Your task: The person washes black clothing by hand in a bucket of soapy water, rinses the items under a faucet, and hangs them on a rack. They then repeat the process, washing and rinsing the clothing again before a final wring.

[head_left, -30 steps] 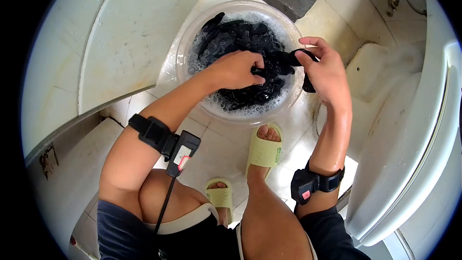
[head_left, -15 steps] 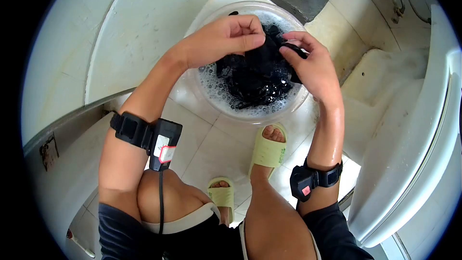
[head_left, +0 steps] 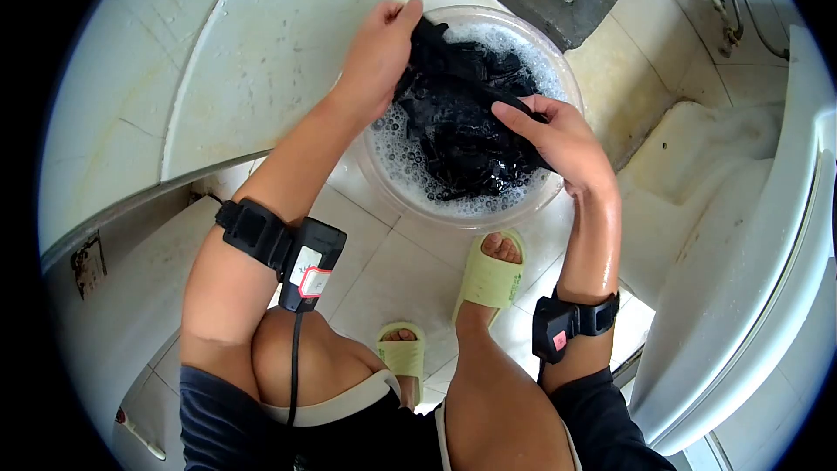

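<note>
A pale round basin (head_left: 384,190) on the floor holds soapy water and wet black cloth (head_left: 466,144). My left hand (head_left: 381,48) is closed on a piece of the black cloth at the basin's upper left rim. Toward the right side, my right hand (head_left: 562,139) pinches another part of the cloth between thumb and fingers. A dark band of fabric stretches across the basin between both hands. White suds (head_left: 392,153) float round the cloth.
Green slippers (head_left: 490,275) are on my feet on the tiled floor below the basin. A grey-edged ledge (head_left: 567,17) stands behind it, a white curved fixture (head_left: 741,288) on the right. Hoses (head_left: 732,13) hang at the upper right.
My left hand has moved left and up to the basin's rim, drawing cloth with it. My right hand has shifted slightly down, and the cloth between them is now stretched out.
</note>
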A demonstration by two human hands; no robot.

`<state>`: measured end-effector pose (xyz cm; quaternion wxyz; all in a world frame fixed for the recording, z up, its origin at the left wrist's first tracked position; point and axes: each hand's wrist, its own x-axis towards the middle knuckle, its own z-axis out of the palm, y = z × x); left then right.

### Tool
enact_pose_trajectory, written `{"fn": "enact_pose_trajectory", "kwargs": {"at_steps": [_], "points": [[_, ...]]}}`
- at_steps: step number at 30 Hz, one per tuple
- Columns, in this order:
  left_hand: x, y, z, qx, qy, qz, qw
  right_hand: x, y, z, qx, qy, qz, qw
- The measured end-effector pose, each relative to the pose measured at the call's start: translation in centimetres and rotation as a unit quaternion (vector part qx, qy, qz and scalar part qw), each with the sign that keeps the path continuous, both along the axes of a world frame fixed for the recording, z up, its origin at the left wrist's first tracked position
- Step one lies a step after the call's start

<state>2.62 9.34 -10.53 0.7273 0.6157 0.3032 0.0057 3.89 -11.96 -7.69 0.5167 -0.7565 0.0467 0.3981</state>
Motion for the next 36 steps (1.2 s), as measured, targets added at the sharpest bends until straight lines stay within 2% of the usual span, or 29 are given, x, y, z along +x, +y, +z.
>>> {"fn": "enact_pose_trajectory", "kwargs": {"at_steps": [1,2,3,4,6,7,8,10,11,14,16,17,18,19,20,21,22,24,25,27,28,29,30,31,32,34,36], "points": [[-0.4,-0.1,-1.1,-0.001,0.001,0.0,1.0,0.2,-0.3,0.2,-0.016,-0.022,0.045,0.999],[-0.8,0.0,-2.3,0.176,0.023,-0.063,0.982,0.3,-0.4,0.4,-0.032,-0.044,0.09,0.994],[-1.2,0.0,-3.1,0.348,0.043,-0.123,0.929,0.4,-0.5,0.6,-0.072,-0.068,0.152,0.983],[-1.5,0.1,-3.8,0.348,0.043,-0.123,0.928,0.5,-0.6,0.6,-0.072,-0.068,0.152,0.983],[-2.3,0.0,-4.1,0.271,-0.073,-0.211,0.936,0.4,-1.0,-0.1,-0.155,-0.097,0.188,0.965],[-2.3,0.2,-4.2,0.219,-0.064,-0.266,0.937,0.4,-1.7,-1.3,-0.115,-0.125,0.158,0.973],[-2.2,-0.1,-3.5,0.219,-0.063,-0.268,0.936,0.5,-1.6,-1.3,-0.115,-0.124,0.158,0.973],[-2.1,-1.6,-1.7,0.22,-0.018,-0.443,0.869,0.6,-1.1,-1.3,-0.094,-0.097,0.107,0.985],[-2.4,-2.2,-2.0,0.3,-0.043,-0.471,0.828,0.5,-0.9,-1.3,-0.095,-0.097,0.106,0.985],[-2.7,-2.2,-3.5,0.309,-0.105,-0.437,0.838,0.4,-0.3,-1.1,-0.091,-0.153,0.105,0.978],[-2.8,-1.2,-3.8,0.31,-0.104,-0.454,0.829,0.1,-0.3,-1.1,0.027,-0.112,0.004,0.993],[-3.2,-1.1,-4.0,0.269,-0.127,-0.45,0.842,0.2,-0.4,-1.2,0.078,-0.078,-0.019,0.994],[-3.6,-1.0,-4.1,0.226,-0.149,-0.446,0.853,0.0,-0.3,-1.2,0.077,-0.075,-0.018,0.994],[-3.5,-0.9,-4.3,0.226,-0.149,-0.446,0.853,0.0,-0.2,-1.2,0.129,-0.01,-0.072,0.989],[-3.1,-0.8,-4.5,0.106,-0.101,-0.413,0.899,0.2,-0.1,-1.2,0.181,0.053,-0.125,0.974],[-2.8,-0.8,-4.6,-0.019,-0.05,-0.371,0.927,0.5,-0.3,-1.8,0.128,0.051,-0.126,0.982],[-2.3,-0.4,-4.7,-0.055,-0.055,-0.352,0.933,0.5,-0.3,-2.0,0.127,0.051,-0.127,0.982],[-2.4,-0.7,-2.9,-0.167,-0.006,-0.233,0.958,0.2,0.3,-2.3,0.066,0.004,-0.136,0.989],[-2.4,-0.9,-2.7,-0.167,-0.009,-0.232,0.958,-0.1,1.0,-3.4,0.117,0.005,-0.199,0.973],[-2.1,-1.4,-2.6,-0.121,0.019,-0.242,0.962,-0.6,1.5,-6.3,0.088,-0.045,-0.197,0.975],[-2.2,-2.1,-3.5,-0.023,0.022,-0.284,0.958,-0.8,1.8,-7.9,0.058,-0.081,-0.201,0.975],[-2.4,-3.1,-4.2,0.078,-0.003,-0.302,0.95,-1.0,1.7,-10.8,-0.016,-0.197,-0.161,0.967],[-2.7,-4.0,-4.8,0.18,-0.028,-0.316,0.931,-0.9,2.5,-11.0,-0.088,-0.31,-0.116,0.94],[-3.0,-4.8,-5.6,0.235,-0.017,-0.308,0.922,-1.3,2.6,-11.0,-0.143,-0.302,-0.112,0.936],[-3.1,-5.4,-5.4,0.354,0.057,-0.321,0.876,-1.6,3.2,-10.0,-0.142,-0.302,-0.109,0.936],[-3.2,-5.6,-5.8,0.418,0.097,-0.352,0.832,-2.0,3.9,-8.9,-0.264,-0.291,-0.044,0.919],[-3.3,-5.5,-6.4,0.423,0.084,-0.342,0.835,-2.3,3.9,-9.5,-0.264,-0.308,-0.019,0.914]]}}
